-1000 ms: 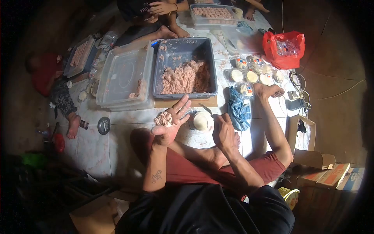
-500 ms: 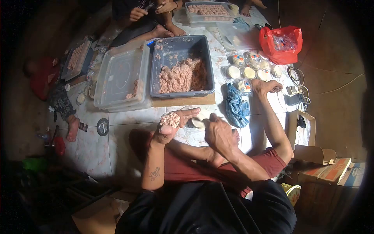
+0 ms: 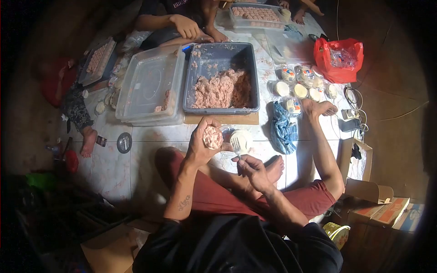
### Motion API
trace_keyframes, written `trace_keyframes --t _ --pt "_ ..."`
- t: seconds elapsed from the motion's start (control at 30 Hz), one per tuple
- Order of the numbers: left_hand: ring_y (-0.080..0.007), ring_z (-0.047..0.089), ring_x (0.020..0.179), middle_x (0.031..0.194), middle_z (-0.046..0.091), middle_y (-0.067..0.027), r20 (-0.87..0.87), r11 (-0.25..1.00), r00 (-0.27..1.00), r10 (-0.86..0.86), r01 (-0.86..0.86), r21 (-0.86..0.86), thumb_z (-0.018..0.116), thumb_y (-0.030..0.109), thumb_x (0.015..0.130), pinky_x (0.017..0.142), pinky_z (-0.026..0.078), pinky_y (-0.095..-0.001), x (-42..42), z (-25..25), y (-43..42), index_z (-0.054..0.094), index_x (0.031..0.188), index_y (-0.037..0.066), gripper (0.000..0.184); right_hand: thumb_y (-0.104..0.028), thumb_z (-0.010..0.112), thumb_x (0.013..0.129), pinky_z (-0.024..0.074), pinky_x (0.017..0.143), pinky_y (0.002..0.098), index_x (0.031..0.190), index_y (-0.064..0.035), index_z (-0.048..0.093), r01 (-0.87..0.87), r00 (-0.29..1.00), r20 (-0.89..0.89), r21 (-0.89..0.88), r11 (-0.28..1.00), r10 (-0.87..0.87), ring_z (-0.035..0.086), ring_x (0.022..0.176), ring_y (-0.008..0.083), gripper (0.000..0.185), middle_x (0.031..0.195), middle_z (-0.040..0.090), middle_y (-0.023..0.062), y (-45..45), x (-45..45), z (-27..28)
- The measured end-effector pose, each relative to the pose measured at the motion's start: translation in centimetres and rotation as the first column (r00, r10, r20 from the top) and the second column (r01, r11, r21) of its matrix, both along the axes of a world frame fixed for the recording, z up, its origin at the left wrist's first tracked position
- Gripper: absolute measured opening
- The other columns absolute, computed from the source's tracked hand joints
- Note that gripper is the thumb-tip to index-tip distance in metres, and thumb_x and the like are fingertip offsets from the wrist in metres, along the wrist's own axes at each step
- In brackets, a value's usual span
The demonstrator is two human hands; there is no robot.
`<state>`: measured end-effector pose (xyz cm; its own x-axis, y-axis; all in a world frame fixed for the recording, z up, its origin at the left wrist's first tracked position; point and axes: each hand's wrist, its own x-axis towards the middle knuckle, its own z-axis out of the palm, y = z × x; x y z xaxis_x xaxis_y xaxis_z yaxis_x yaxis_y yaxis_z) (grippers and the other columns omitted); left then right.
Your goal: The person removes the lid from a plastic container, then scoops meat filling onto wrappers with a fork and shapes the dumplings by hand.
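In my left hand (image 3: 199, 146) is a round dumpling (image 3: 212, 137) of pinkish minced meat with a pale rim, its top facing up and my fingers curled around its side. My right hand (image 3: 256, 173) grips the handle of a small fork (image 3: 237, 148), whose head is over a stack of round white wrappers (image 3: 243, 138) on the floor. Just beyond my hands, a grey tub (image 3: 186, 86) holds a mound of minced meat (image 3: 221, 91).
Left of the tub stands a clear plastic container (image 3: 148, 82). A blue cloth (image 3: 283, 129), packs of round wrappers (image 3: 300, 91) and a red plastic bag (image 3: 348, 70) lie to the right. Across from me a person's hand (image 3: 185, 27) shows near a tray of meat portions (image 3: 257, 16).
My left hand has turned and curled around the meat, which now shows a rounder, flatter top. My right hand has lowered and the fork is now visible. The view has shifted slightly.
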<state>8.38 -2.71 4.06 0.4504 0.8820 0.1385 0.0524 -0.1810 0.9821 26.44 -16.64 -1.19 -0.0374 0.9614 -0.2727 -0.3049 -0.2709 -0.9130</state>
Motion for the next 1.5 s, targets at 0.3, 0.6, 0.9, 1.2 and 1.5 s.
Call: trace_keyframes --t 0.3,0.6,0.9,1.2,1.5 --pt "-0.0072 0.055 0.074 0.081 0.060 0.0016 0.080 1.000 0.997 0.016 -0.016 0.006 0.095 0.013 0.067 0.074 0.051 -0.0252 1.7 -0.1 -1.5 0.061 0.091 0.005 0.043 0.009 0.057 0.093 0.0480 0.075 0.0364 0.110 0.0004 0.070 -0.019 0.747 0.609 0.420 0.907 -0.267 0.060 0.084 0.0305 0.023 0.091 0.060 0.0184 2.0 -1.1 1.7" --pt "-0.0055 0.056 0.078 0.086 0.060 0.0014 0.215 0.994 0.975 0.049 -0.027 -0.108 0.095 0.011 0.066 0.070 0.050 -0.0232 -0.2 -0.3 -0.9 0.059 0.094 0.006 0.046 0.001 0.054 0.100 0.0445 0.075 0.0272 0.113 0.0010 0.069 -0.076 0.946 0.324 0.284 0.956 -0.022 0.055 0.082 0.0188 0.020 0.093 0.056 0.0104 1.3 -1.8 1.7" --pt "-0.0068 0.055 0.073 0.081 0.060 0.0004 0.229 0.886 0.867 0.443 -0.463 0.039 0.092 0.014 0.073 0.067 0.047 -0.0214 0.8 -3.0 1.7 0.058 0.087 0.004 0.038 0.003 0.058 0.087 0.0487 0.067 0.0457 0.114 0.0014 0.068 -0.068 0.606 0.736 0.427 0.902 -0.302 0.062 0.080 0.0393 0.029 0.092 0.059 0.0234 7.2 -1.4 2.9" --pt "-0.0094 0.059 0.073 0.076 0.063 -0.0015 -0.179 0.961 0.957 0.229 -0.252 -0.117 0.091 0.015 0.074 0.067 0.051 -0.0275 -2.4 -9.1 3.9 0.062 0.086 0.004 0.034 -0.003 0.059 0.084 0.0544 0.067 0.0481 0.095 -0.0041 0.061 -0.524 0.036 0.989 0.140 0.840 -0.142 0.066 0.077 0.0401 0.011 0.084 0.064 0.0204 24.4 0.1 3.0" --pt "-0.0184 0.058 0.065 0.074 0.064 -0.0081 -0.271 0.986 0.961 0.056 -0.095 -0.133 0.090 0.041 0.071 0.064 0.051 -0.0357 -3.2 -12.0 4.9 0.064 0.086 0.004 0.049 -0.014 0.049 0.092 0.0521 0.060 0.0448 0.090 0.0005 0.057 -0.712 -0.021 0.915 0.269 0.649 -0.403 0.063 0.066 0.0324 0.017 0.074 0.059 0.0186 34.0 -5.2 -7.2"
